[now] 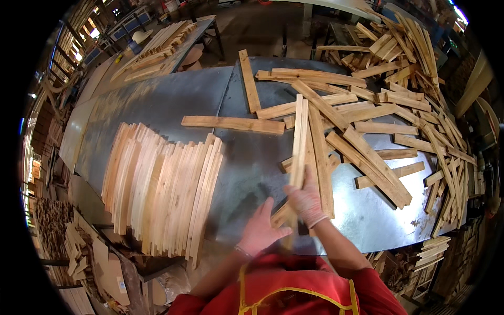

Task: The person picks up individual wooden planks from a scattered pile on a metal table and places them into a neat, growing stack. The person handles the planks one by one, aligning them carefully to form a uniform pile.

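My right hand (306,200), in a thin pale glove, is closed around a long narrow wooden strip (300,134). The strip points away from me, and a line along it suggests two pieces side by side; I cannot tell for certain. My left hand (260,229), also gloved, is just left of the strip's near end with thumb and fingers apart and nothing in it. Right beside the held strip lies another wooden strip (321,163). Left of my hands, a row of pale wooden strips (168,194) lies closely side by side on the metal tabletop (247,173).
Loose wooden strips (367,163) lie crisscrossed over the table's right side, rising into a heap (407,47) at the far right. One strip (233,124) lies crosswise beyond the row. Another table (181,50) with strips stands at the far left. Wood scraps (76,252) are at lower left.
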### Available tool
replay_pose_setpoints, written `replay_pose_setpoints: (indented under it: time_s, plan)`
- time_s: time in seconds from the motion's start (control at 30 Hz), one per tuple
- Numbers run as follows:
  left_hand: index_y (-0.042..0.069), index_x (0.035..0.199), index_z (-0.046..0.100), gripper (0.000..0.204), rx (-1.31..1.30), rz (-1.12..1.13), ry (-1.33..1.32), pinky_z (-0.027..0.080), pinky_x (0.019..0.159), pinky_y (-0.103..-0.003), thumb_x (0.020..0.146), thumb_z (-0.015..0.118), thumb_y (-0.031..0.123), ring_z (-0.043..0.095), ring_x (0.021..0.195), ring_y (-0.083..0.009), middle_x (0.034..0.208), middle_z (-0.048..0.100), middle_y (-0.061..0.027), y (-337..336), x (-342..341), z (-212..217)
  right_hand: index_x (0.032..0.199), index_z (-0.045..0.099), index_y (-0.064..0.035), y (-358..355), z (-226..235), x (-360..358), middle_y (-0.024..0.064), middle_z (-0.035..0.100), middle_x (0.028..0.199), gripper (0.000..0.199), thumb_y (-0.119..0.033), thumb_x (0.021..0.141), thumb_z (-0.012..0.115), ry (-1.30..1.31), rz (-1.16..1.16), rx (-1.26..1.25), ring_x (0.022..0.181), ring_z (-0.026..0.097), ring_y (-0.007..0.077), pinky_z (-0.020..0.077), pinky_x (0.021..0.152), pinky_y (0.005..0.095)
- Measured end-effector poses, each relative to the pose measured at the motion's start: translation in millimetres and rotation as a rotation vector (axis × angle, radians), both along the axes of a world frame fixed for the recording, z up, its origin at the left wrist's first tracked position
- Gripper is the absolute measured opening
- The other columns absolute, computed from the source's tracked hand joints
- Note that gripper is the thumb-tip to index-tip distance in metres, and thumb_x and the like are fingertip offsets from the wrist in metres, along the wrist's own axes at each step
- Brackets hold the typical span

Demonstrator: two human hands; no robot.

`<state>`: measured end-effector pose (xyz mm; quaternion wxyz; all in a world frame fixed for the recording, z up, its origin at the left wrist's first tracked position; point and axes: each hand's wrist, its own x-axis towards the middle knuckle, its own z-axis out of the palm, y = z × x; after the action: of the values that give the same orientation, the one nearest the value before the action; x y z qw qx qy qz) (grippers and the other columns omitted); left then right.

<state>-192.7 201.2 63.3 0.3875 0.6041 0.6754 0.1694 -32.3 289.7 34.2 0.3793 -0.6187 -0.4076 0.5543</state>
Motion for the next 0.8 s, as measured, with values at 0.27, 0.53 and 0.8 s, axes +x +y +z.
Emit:
replay_pose_setpoints:
  time_s: [0.27,0.53,0.8]
  plan:
    - [0.005,0.145,0.056,0.073,0.126,0.198,0.442,0.046,0.114,-0.048,0.082,0.077,0.035,0.058,0.134,-0.0382,0.135,0.064,-0.0204,-55.4,-129.3,-70.8,0.162,0.033,-0.0062,-21.7,-33.0,17.8,0.0259,0.046,0.157,0.104,-0.036,0.079,0.088,-0.903,0.354,0.24,0.142,0.049,0.0417,0.0449,0.116,0.0462]
    - [0.003,0.156,0.047,0.088,0.161,0.07,0.855,0.026,0.126,-0.056,0.084,0.076,0.046,0.041,0.148,-0.0356,0.155,0.051,-0.0212,-71.5,-160.3,-69.6,0.161,0.037,-0.0115,-24.6,-22.0,60.9,0.0257,0.039,0.161,0.106,-0.038,0.073,0.091,-0.906,0.215,-0.179,0.141,0.049,0.0446,0.0461,0.116,0.0474]
    - [0.004,0.163,0.037,0.095,-0.172,0.116,-0.191,0.039,0.123,-0.043,0.089,0.077,0.048,0.045,0.15,-0.0402,0.164,0.044,-0.0234,-6.1,-24.1,-36.2,0.152,0.056,0.0016,-82.4,-50.4,95.5,0.0135,0.068,0.139,0.062,-0.019,0.097,0.076,0.541,0.286,-0.31,0.126,0.065,0.0224,0.0503,0.111,0.036]
